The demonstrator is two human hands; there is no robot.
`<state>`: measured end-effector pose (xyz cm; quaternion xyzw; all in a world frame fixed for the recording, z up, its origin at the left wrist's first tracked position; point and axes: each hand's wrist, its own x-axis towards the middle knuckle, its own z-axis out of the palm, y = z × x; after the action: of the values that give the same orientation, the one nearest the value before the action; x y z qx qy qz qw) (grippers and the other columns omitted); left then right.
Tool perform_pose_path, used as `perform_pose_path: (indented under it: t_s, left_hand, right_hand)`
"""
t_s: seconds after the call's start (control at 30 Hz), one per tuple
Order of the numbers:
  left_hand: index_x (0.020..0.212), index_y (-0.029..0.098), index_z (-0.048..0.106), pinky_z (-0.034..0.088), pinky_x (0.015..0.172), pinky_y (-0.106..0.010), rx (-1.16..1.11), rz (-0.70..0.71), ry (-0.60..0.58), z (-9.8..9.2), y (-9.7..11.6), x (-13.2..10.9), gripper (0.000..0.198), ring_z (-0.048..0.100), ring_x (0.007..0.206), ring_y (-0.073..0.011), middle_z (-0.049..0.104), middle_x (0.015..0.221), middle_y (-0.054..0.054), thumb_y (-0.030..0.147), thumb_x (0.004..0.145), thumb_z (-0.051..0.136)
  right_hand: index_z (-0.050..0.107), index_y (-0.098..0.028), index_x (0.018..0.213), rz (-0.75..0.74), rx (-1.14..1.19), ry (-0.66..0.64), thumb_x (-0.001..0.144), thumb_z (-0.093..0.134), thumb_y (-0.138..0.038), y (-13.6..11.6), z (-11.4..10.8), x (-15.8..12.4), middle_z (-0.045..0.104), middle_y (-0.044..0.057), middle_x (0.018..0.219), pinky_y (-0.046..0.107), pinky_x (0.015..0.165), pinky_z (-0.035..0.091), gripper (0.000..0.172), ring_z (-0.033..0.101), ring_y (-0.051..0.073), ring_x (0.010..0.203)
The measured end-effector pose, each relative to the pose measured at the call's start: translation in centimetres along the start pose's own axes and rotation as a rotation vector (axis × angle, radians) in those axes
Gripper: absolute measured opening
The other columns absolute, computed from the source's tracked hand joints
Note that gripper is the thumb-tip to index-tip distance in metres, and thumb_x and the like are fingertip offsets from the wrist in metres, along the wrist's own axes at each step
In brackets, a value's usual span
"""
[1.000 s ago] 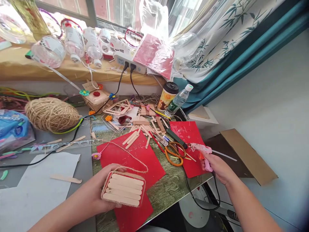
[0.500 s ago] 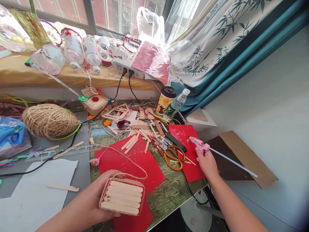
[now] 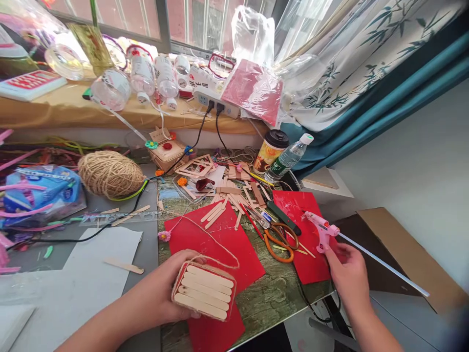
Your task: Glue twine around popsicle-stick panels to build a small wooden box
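My left hand (image 3: 170, 288) is wrapped round a small box (image 3: 205, 291) faced with popsicle sticks, with twine round its edges and red showing at its side. A loose strand of twine (image 3: 220, 244) runs from it across the red paper (image 3: 205, 234). At the right, a pink hot glue gun (image 3: 322, 230) rests over a second red sheet (image 3: 311, 269), a long glue stick (image 3: 384, 266) poking out of its back. By the foot of its handle is my right hand (image 3: 350, 274), thumb and fingers apart, no longer round the grip.
Scissors (image 3: 280, 242) and a dark green-handled tool (image 3: 286, 217) lie between the red sheets. Behind are loose popsicle sticks (image 3: 229, 193), a lidded cup (image 3: 270, 152) and a water bottle (image 3: 289, 159). A twine ball (image 3: 110, 175) sits left; black cords (image 3: 200, 137) cross the table.
My right hand has slid back and down off the glue gun's handle, its fingers loosening. The view has turned left, while my left hand keeps the box.
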<state>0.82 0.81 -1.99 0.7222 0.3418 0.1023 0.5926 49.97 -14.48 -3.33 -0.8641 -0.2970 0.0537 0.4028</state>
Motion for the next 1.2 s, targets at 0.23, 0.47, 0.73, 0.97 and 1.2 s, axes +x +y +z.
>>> perform_pose_path:
  t_s: [0.23, 0.47, 0.73, 0.97, 1.2]
  left_hand:
    - [0.144, 0.031, 0.054, 0.054, 0.114, -0.042, -0.007, 0.047, -0.006, 0.0, 0.5, 0.0, 0.087, 0.064, 0.135, -0.0352, 0.064, 0.147, -0.009, 0.039, 0.070, 0.098]
    - [0.155, 0.033, 0.041, 0.050, 0.120, -0.044, -0.051, 0.062, 0.071, -0.5, 0.5, -0.9, 0.110, 0.058, 0.143, -0.0357, 0.054, 0.158, -0.012, 0.047, 0.066, 0.102]
    - [0.155, 0.034, 0.046, 0.048, 0.121, -0.044, -0.022, 0.126, 0.106, -0.9, -0.3, -1.4, 0.098, 0.058, 0.143, -0.0348, 0.057, 0.155, -0.012, 0.055, 0.074, 0.096]
    - [0.157, 0.041, 0.044, 0.049, 0.119, -0.040, 0.081, 0.236, 0.125, -1.0, -0.4, -1.2, 0.096, 0.058, 0.142, -0.0329, 0.058, 0.154, -0.008, 0.052, 0.077, 0.096]
    - [0.150, 0.038, 0.051, 0.052, 0.112, -0.037, 0.108, 0.300, 0.109, -1.2, 0.1, -0.9, 0.084, 0.060, 0.137, -0.0319, 0.061, 0.146, -0.009, 0.056, 0.080, 0.092]
  right_hand:
    - [0.067, -0.028, 0.127, -0.624, 0.048, -0.445, 0.106, 0.061, -0.030, -9.4, 1.5, -8.6, 0.067, 0.012, 0.132, 0.054, 0.113, 0.049, 0.021, 0.063, 0.032, 0.128]
    - [0.059, -0.031, 0.155, -0.717, 0.187, -1.150, 0.111, 0.057, -0.040, -19.9, 6.5, -10.5, 0.073, 0.008, 0.144, 0.050, 0.124, 0.045, 0.044, 0.059, 0.030, 0.144]
    - [0.076, -0.026, 0.126, -0.729, 0.308, -1.036, 0.111, 0.053, -0.023, -18.6, 7.7, -10.6, 0.073, 0.005, 0.091, 0.029, 0.075, 0.056, 0.028, 0.070, 0.019, 0.083]
    - [0.073, -0.026, 0.117, -0.766, 0.370, -0.958, 0.105, 0.054, -0.011, -17.5, 6.6, -11.0, 0.070, 0.002, 0.087, 0.027, 0.072, 0.052, 0.027, 0.066, 0.017, 0.078]
    - [0.069, -0.025, 0.114, -0.853, 0.342, -0.898, 0.099, 0.053, -0.006, -17.4, 6.1, -11.4, 0.069, 0.000, 0.082, 0.026, 0.067, 0.049, 0.029, 0.062, 0.015, 0.073]
